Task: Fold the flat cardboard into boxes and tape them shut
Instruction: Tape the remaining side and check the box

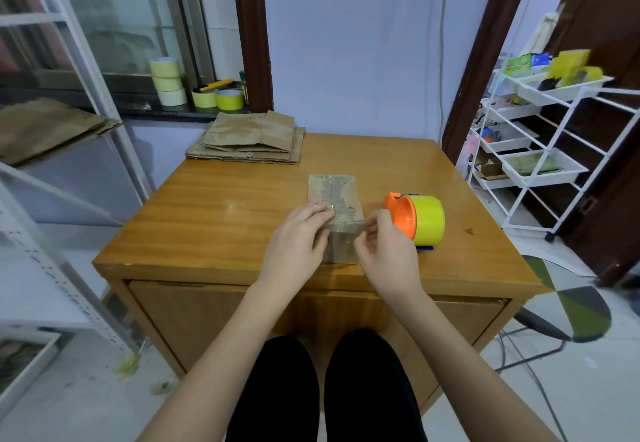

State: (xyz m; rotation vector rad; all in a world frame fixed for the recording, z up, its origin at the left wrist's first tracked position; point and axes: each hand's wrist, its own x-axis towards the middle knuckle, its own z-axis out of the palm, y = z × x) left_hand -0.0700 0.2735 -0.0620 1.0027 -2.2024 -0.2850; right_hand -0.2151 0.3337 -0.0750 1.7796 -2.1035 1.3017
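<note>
A wooden table (214, 220) stands under the hands, a pale blue wall (353, 43) beyond them. A window (114, 12) and white metal shelving (86, 60) lie far left; a white rack (540, 143) stands right on light floor (571, 389).

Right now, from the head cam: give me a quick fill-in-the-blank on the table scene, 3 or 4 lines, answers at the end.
1. Both hands, left hand and right hand, are at the small cardboard ____ standing on the wooden table.
2. The tape dispenser lies to the ____ of the box.
3. The stack of flat cardboard sits at the table's far-____ corner.
4. The roll in the dispenser is ____ in colour.

Missing words: box; right; left; yellow
</note>
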